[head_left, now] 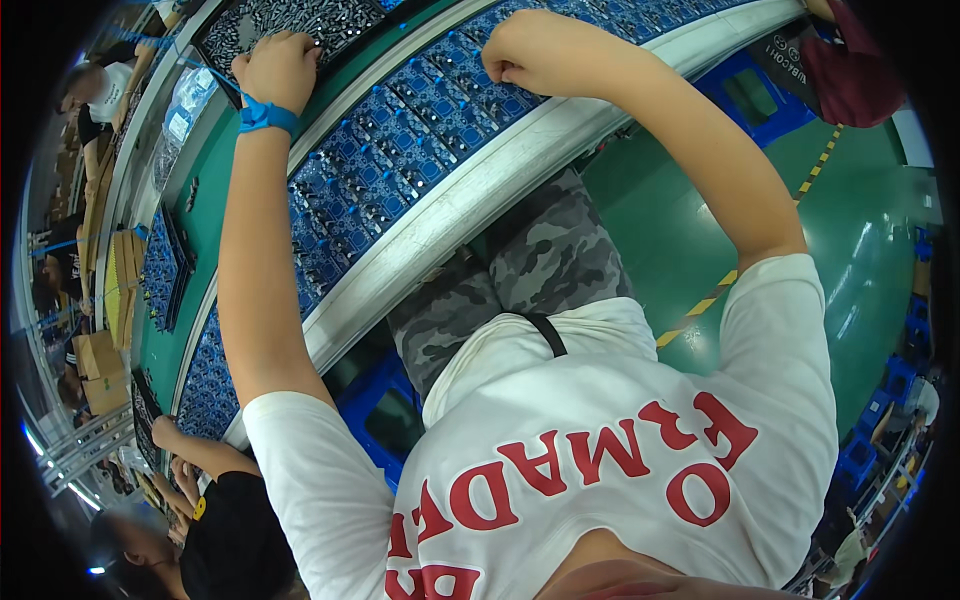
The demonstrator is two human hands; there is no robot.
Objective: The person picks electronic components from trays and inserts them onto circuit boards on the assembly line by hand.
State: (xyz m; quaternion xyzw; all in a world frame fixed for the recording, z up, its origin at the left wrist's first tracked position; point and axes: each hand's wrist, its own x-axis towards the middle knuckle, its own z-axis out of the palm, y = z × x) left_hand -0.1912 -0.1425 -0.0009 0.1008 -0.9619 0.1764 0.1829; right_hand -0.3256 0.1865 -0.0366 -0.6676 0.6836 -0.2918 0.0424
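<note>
My left hand (278,72) bends over the near side of a black tray (345,48) heaped with small dark and silvery parts (290,18). Its fingers curl downward, and whatever lies between them is hidden. A blue wrist strap (267,117) with a thin cord circles that wrist. Farther right, my right hand (525,55) hovers low above rows of blue circuit boards (370,195), thumb and fingers drawn together in a pinch. Anything in that pinch is too small or covered to name. Small metal-legged components stand on many of the boards.
A pale metal rail (455,195) borders the boards on my side. Left of them runs a green work surface (195,225) with upright stacked boards (165,270). A person in black (235,530) works at lower left. Blue stools (750,100) stand on the green floor.
</note>
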